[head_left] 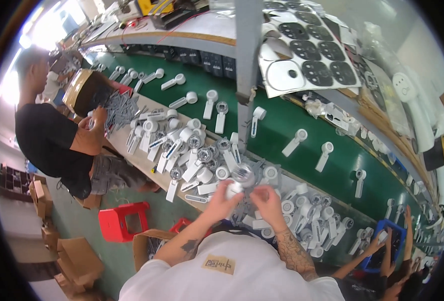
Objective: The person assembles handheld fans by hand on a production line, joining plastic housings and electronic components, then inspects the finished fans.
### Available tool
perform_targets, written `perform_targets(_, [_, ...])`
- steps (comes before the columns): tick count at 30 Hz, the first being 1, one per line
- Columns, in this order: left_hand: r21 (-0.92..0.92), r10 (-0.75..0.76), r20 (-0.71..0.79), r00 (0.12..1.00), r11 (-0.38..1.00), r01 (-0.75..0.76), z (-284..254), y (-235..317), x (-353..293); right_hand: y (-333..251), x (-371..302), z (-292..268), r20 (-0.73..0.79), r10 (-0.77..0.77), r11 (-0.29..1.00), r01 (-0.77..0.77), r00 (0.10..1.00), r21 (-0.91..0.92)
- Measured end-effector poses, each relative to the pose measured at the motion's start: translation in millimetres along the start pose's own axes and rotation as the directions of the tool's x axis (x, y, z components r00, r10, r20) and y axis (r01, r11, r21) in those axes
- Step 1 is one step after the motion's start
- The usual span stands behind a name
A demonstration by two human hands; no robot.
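Both hands [224, 196] [268, 199], apparently gripping white handheld part [236, 186]

Mostly cardboard here: a few open brown cardboard boxes [76, 261] stacked on the floor at about 7 o'clock, one more open brown carton [149, 246] near 6 o'clock. A small tan rectangular label [219, 264] sits on the white shirt at 6. Clear plastic bags [382, 45] hang up at 2 o'clock.

A long pale wooden surface [141, 161] carried a crowded heap of white plastic handheld fan bodies [182, 145] and grey plastic grille parts [119, 108]. Beside it, a green conveyor belt [277, 125] bore more white fan bodies [294, 142], spaced apart.
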State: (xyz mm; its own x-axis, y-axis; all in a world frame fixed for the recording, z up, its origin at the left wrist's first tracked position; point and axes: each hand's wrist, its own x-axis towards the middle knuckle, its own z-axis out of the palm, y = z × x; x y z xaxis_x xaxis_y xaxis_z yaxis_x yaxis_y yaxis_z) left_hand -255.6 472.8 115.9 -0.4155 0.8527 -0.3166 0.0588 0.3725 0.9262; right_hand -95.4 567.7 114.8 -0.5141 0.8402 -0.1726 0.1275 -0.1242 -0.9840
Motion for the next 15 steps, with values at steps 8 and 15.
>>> perform_targets(8, [0.582, 0.820, -0.375, 0.432, 0.571, -0.579, -200, 264, 94, 33, -1, -32, 0.023, 0.012, 1.000, -0.012, 1.000, -0.009])
perform_targets(15, [0.825, 0.679, 0.218, 0.701, 0.256, -0.504, -256, 368, 199, 32, -18, -76, -0.198, 0.099, 0.993, -0.110, 0.975, -0.047])
